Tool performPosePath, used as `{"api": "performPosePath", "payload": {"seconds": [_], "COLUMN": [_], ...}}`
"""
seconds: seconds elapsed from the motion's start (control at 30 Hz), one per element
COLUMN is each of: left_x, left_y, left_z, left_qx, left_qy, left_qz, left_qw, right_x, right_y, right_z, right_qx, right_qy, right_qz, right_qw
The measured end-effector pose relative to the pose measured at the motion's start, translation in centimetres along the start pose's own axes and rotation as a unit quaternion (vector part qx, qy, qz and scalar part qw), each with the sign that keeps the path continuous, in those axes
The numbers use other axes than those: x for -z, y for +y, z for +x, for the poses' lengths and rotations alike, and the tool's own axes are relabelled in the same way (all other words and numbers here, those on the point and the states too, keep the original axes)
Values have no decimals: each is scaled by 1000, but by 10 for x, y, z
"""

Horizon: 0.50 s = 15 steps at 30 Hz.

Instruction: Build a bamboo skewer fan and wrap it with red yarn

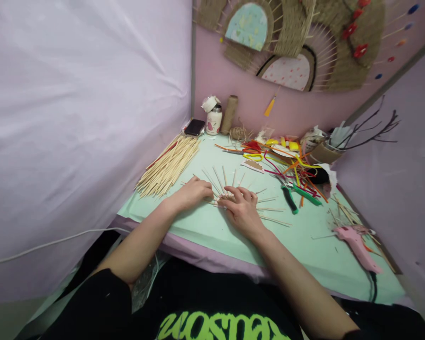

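On the light green tabletop lies a half-round piece with a brownish middle, thin wooden sticks fanning out from it. My right hand is over its middle, fingers bent and gripping it, which covers much of the piece. My left hand is at the fan's left end, its fingers closed in a pinch around a thin stick there. How the sticks are fixed to the piece is hidden by my hands.
Left of my hands lies a heap of wooden sticks. Green-handled pliers, yellow-handled scissors, and coloured strips lie behind and right. A pink glue gun rests near the right edge. A bottle and phone stand behind.
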<state>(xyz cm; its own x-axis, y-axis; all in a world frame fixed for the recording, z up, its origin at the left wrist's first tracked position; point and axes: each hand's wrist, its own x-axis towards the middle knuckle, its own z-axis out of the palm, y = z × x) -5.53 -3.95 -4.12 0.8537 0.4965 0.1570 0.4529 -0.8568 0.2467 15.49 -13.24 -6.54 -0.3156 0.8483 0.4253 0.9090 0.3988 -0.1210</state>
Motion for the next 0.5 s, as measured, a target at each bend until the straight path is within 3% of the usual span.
{"api": "performPosePath", "payload": {"seconds": [0.17, 0.37, 0.5], "left_x": [2, -28, -44], "left_y": [16, 69, 83], "left_z": [-9, -20, -20], "left_qx": [37, 125, 157], "left_qy": [27, 190, 242], "left_qz": [33, 38, 17], "left_qw": [998, 973, 957], "right_x": [-1, -2, -3], "right_y": [0, 0, 0], "right_z": [-1, -2, -1], "right_qx": [4, 6, 5], "right_qy": [5, 12, 14], "right_qz": [-7, -9, -11], "right_qw": [1000, 1000, 1000]}}
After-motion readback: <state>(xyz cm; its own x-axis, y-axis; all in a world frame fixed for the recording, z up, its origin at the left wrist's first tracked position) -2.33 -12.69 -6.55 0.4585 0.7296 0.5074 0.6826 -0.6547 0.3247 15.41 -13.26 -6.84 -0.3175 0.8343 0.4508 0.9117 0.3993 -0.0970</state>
